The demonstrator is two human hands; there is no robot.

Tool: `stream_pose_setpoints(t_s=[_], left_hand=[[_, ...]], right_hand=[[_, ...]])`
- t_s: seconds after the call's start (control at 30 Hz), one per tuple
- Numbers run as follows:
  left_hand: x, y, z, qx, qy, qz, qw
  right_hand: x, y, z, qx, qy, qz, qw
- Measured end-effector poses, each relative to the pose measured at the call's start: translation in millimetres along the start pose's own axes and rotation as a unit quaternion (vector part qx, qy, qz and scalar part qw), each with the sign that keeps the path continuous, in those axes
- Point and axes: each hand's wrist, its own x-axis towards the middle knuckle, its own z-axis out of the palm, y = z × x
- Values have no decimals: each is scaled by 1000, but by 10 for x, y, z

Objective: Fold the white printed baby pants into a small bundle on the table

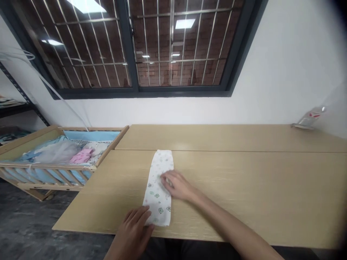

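A long, narrow folded cloth (158,196), white with small green and grey prints, lies flat on the wooden table, its narrower end away from me. At its near left corner, my left hand (135,227) rests with fingers stretched onto the edge and the thumb apart. My right hand (176,184) is over the cloth's right side, about midway along. Its fingers are curled toward the thumb, and whatever is between the fingertips is too small to make out.
The wooden tabletop (244,195) has a seam across it. A wooden crib (94,168) with blue lining and a pink cloth (82,156) stands at the left. A clear plastic package (309,119) lies at the far right corner. Behind is a barred window (173,92).
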Motion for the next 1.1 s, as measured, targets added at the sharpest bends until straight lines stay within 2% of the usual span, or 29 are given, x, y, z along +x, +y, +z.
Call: stream_pose_setpoints(t_s=[0.07,0.17,0.33,0.5,0.6,0.7,0.8,0.93,1.1], left_hand=[[-47,-49,-7,-9,-10,16,1000],[-123,-79,36,-14,-16,37,999],[-222,-102,123,-21,-24,48,998],[-295,-105,185,-37,-49,43,997],[-295,-77,193,-41,-40,37,998],[-265,-17,146,-50,-21,60,997],[-245,62,72,-64,-26,72,995],[-226,147,13,-87,-52,43,994],[-149,176,33,-125,-33,10,992]], right_hand=[[-328,-195,-96,63,-58,1,996],[-728,-400,-195,108,-101,-4,989],[-1129,-585,-146,72,-153,30,985],[-1230,-705,31,24,-100,55,993],[-1230,-759,73,7,-63,47,997],[-1263,-793,77,2,-40,35,999],[-1324,-818,82,13,-22,41,999],[-1382,-834,111,33,0,76,997],[-1378,-830,137,53,34,128,990]])
